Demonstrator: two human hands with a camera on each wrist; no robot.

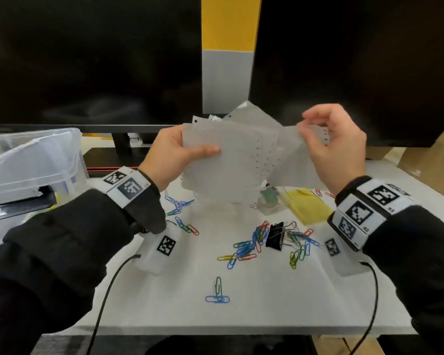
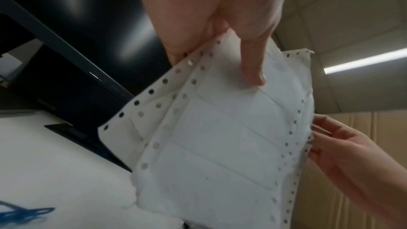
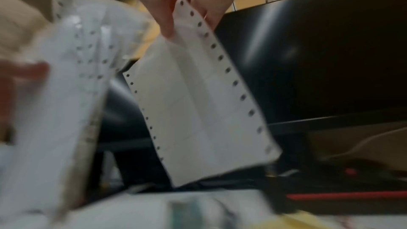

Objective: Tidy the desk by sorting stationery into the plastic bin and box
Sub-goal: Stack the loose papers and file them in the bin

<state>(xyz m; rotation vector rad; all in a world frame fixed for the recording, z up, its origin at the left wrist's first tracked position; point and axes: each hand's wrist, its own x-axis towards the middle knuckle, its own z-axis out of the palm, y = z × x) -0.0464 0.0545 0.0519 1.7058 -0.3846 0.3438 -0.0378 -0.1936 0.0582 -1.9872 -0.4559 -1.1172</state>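
Observation:
Above the desk my left hand (image 1: 182, 149) grips a stack of white label sheets (image 1: 223, 165) with punched edges, thumb on the front. In the left wrist view the left hand (image 2: 222, 29) clamps the stack (image 2: 220, 137) at its top corner. My right hand (image 1: 318, 131) pinches one separate sheet (image 1: 292, 147) by its punched edge. The right wrist view shows the right hand (image 3: 176, 11) with that single sheet (image 3: 198, 102) hanging from it, beside the blurred stack (image 3: 66, 76). The clear plastic bin (image 1: 31, 160) stands at the left. A small clear box (image 1: 269, 198) lies under the sheets.
Coloured paper clips (image 1: 246, 248) lie scattered over the white desk mat (image 1: 241, 311), with a black binder clip (image 1: 275, 235) among them. Yellow sticky notes (image 1: 308, 207) sit at the right. Two dark monitors (image 1: 92, 60) stand close behind the hands.

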